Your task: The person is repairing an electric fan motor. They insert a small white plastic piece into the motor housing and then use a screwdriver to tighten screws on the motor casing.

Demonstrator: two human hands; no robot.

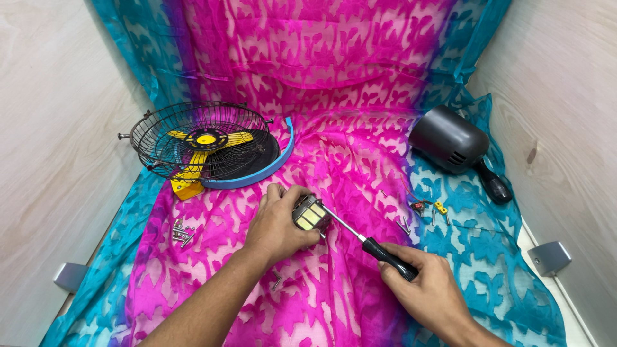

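Pink and turquoise patterned cloth [334,96] draped over the worktop between pale wood walls. Centre of it sits a small boxy metal motor block with pale yellowish faces [311,214], left hand [276,226] wrapped around it from the left, grip closed on it. Right hand [429,288] has its grip closed on the black handle of a silver-shafted screwdriver [360,236], long axis running diagonally up-left, tip at the block. Loose screws [181,233] lie left; black wire fan cage with yellow blades [200,142] sits behind.
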